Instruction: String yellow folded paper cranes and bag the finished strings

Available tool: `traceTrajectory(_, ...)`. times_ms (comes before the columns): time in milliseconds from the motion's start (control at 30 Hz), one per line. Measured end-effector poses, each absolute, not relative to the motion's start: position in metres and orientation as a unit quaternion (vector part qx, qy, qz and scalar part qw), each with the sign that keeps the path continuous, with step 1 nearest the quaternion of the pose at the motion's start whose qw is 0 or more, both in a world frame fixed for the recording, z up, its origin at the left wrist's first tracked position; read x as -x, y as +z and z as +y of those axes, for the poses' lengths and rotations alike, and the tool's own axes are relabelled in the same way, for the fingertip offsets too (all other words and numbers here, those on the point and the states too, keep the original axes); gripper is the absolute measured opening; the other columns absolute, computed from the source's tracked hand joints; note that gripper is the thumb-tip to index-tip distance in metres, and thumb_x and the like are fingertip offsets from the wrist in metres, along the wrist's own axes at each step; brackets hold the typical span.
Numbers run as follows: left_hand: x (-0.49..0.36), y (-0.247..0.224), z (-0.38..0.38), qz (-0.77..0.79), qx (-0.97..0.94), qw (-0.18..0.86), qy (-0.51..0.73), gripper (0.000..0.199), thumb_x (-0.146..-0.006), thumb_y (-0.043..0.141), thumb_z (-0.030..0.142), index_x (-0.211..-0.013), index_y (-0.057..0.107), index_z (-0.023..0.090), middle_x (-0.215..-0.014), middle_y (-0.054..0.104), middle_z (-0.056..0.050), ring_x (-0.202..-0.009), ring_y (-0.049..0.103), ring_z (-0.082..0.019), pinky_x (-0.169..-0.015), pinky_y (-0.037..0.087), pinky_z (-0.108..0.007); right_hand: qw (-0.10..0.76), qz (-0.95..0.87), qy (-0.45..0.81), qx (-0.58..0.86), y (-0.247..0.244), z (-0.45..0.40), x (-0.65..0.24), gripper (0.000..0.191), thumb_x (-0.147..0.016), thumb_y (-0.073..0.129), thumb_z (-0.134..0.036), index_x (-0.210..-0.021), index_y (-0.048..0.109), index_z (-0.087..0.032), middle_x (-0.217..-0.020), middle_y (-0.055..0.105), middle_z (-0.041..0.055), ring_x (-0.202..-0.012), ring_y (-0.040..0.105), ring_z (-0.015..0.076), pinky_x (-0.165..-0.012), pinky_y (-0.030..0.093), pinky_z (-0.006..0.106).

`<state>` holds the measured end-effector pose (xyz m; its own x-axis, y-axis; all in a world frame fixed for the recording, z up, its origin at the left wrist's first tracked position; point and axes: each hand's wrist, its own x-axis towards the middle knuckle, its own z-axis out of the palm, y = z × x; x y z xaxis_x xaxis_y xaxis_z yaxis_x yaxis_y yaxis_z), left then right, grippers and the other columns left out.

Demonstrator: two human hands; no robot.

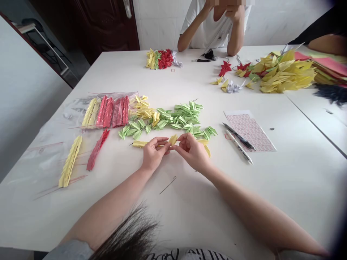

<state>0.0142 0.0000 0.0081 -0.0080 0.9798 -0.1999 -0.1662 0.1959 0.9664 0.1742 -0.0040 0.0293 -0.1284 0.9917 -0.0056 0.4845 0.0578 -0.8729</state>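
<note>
Between my two hands is a small yellow folded-paper piece (172,139), leaf-like in shape. My left hand (155,153) pinches it from the left. The fingertips of my right hand (192,150) are pressed together at its right end; whether they hold a thread there is too small to tell. More yellow folded pieces lie beside each hand, one group (139,144) to the left and another (206,147) partly behind my right hand. A heap of green folded-paper pieces (187,115) spreads just beyond my fingers. On the table before me lies a thin hooked wire (167,185).
Plastic bags with red and yellow folded strips (105,112) lie at left. A label sheet (251,130), a black pen (238,136) and a white pen (239,147) are at right. Across the table (292,173), a person (217,29) sits near a yellow paper pile (287,72).
</note>
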Motion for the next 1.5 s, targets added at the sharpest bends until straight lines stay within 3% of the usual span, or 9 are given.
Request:
traceTrajectory(233, -0.014, 0.000, 0.002, 0.470, -0.435, 0.600, 0.479, 0.047, -0.063, 0.087, 0.040, -0.098, 0.068, 0.015, -0.085, 0.073, -0.005, -0.072, 0.072, -0.016, -0.067, 0.061, -0.028, 0.428, -0.586, 0.454, 0.517, 0.006, 0.000, -0.169, 0.027, -0.087, 0.061, -0.048, -0.090, 0.052, -0.023, -0.074, 0.063, 0.0009, -0.068, 0.060, 0.0158, -0.065, 0.048, 0.030)
traceTrajectory(433, -0.010, 0.001, 0.004, 0.472, -0.417, 0.624, 0.463, 0.047, -0.068, 0.083, 0.042, -0.104, 0.069, 0.014, -0.091, 0.076, -0.008, -0.085, 0.074, -0.022, -0.075, 0.061, -0.033, 0.492, -0.515, 0.514, 0.479, -0.003, 0.001, -0.166, 0.040, -0.078, 0.072, -0.056, -0.092, 0.052, -0.024, -0.079, 0.060, 0.0009, -0.074, 0.063, 0.0176, -0.072, 0.055, 0.033)
traceTrajectory(633, -0.005, 0.000, 0.006, 0.460, -0.420, 0.634, 0.459, 0.043, -0.071, 0.082, 0.041, -0.103, 0.069, 0.015, -0.090, 0.077, -0.008, -0.084, 0.075, -0.022, -0.075, 0.060, -0.032, 0.469, -0.485, 0.588, 0.446, -0.004, 0.000, -0.169, 0.039, -0.077, 0.075, -0.055, -0.083, 0.054, -0.022, -0.083, 0.066, 0.0034, -0.082, 0.069, 0.0200, -0.080, 0.057, 0.036)
traceTrajectory(867, -0.006, 0.001, 0.006, 0.460, -0.432, 0.625, 0.459, 0.044, -0.068, 0.085, 0.039, -0.102, 0.068, 0.016, -0.081, 0.078, -0.006, -0.080, 0.075, -0.022, -0.077, 0.060, -0.033, 0.460, -0.477, 0.617, 0.424, -0.004, 0.005, -0.176, 0.036, -0.079, 0.076, -0.048, -0.094, 0.060, -0.020, -0.092, 0.067, 0.0045, -0.082, 0.067, 0.0162, -0.081, 0.055, 0.032)
traceTrajectory(1200, -0.006, 0.008, 0.004, 0.486, -0.448, 0.630, 0.407, 0.039, -0.064, 0.085, 0.047, -0.074, 0.068, 0.013, -0.071, 0.074, -0.005, -0.068, 0.073, -0.019, -0.066, 0.059, -0.028, 0.464, -0.482, 0.620, 0.410, -0.004, 0.008, -0.181, 0.036, -0.076, 0.079, -0.047, -0.091, 0.062, -0.019, -0.085, 0.064, 0.0018, -0.078, 0.062, 0.0132, -0.075, 0.053, 0.028)
traceTrajectory(1333, -0.007, 0.008, 0.003, 0.485, -0.435, 0.627, 0.428, 0.040, -0.062, 0.086, 0.048, -0.069, 0.066, 0.014, -0.067, 0.072, -0.004, -0.066, 0.071, -0.018, -0.064, 0.058, -0.026, 0.425, -0.504, 0.626, 0.416, -0.001, 0.008, -0.181, 0.035, -0.080, 0.075, -0.049, -0.091, 0.063, -0.019, -0.084, 0.067, 0.0037, -0.077, 0.064, 0.0155, -0.076, 0.053, 0.031)
traceTrajectory(1500, -0.007, 0.008, 0.002, 0.480, -0.433, 0.630, 0.430, 0.039, -0.063, 0.086, 0.047, -0.070, 0.068, 0.013, -0.072, 0.074, -0.005, -0.065, 0.071, -0.016, -0.064, 0.057, -0.025, 0.430, -0.489, 0.639, 0.410, -0.004, 0.010, -0.181, 0.039, -0.072, 0.083, -0.046, -0.091, 0.063, -0.018, -0.087, 0.068, 0.0045, -0.078, 0.065, 0.0159, -0.075, 0.053, 0.031)
